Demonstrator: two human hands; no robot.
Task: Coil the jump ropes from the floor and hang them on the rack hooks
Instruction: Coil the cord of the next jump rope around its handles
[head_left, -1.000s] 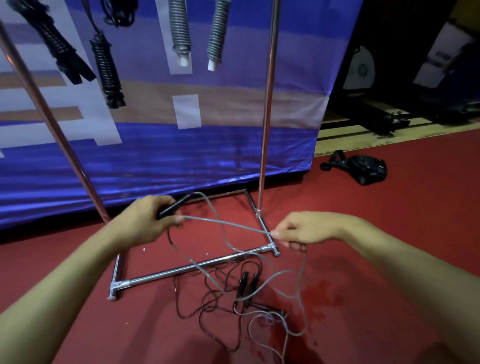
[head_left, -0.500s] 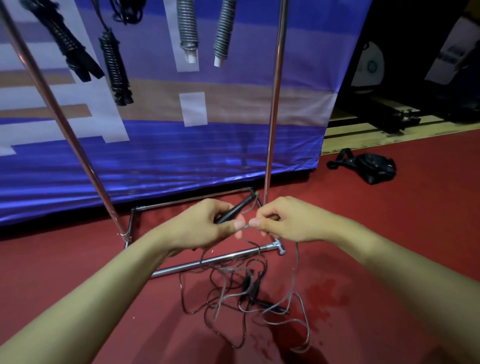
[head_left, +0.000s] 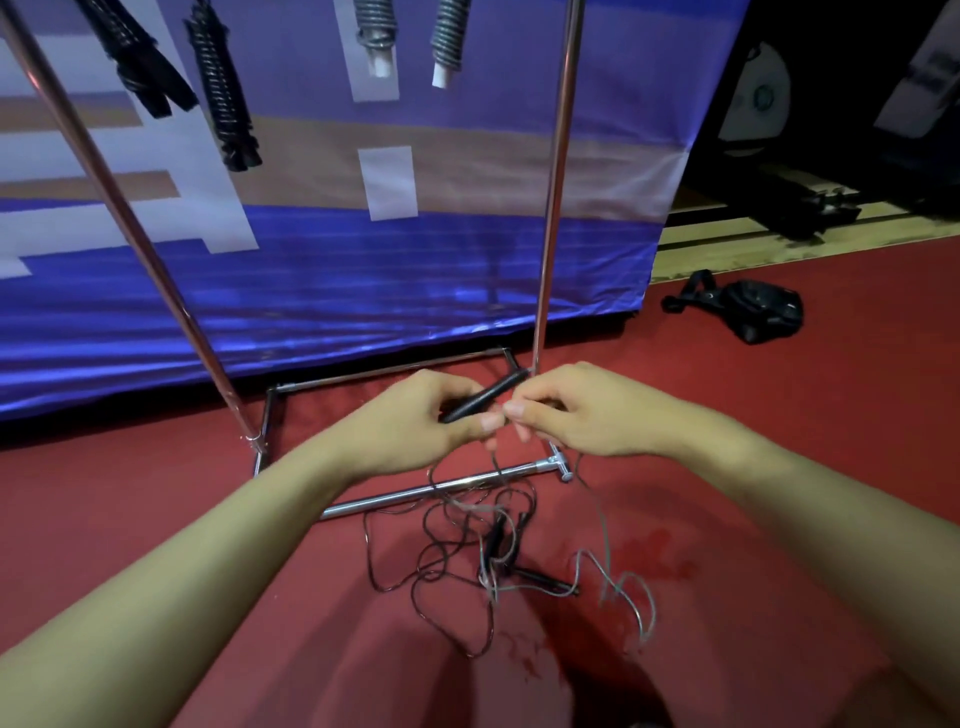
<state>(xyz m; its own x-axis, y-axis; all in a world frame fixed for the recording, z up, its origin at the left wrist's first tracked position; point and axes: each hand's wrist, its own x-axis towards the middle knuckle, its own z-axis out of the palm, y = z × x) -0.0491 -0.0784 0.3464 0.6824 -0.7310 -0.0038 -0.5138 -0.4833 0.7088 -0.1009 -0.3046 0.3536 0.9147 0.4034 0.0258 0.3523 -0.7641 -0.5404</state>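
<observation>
The left hand (head_left: 415, 426) curls round a slim black rope handle (head_left: 483, 397); the right hand (head_left: 576, 415) pinches the thin grey cord (head_left: 602, 525) beside it, fingertips nearly touching. More wiry jump ropes (head_left: 467, 551) lie tangled on the red floor (head_left: 779, 467) — against the chrome rack (head_left: 441, 486) base bar.

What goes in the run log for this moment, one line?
left hand: grips black rope handle | right hand: pinches grey cord | loose ropes: tangled on floor | stage: coiling
</observation>
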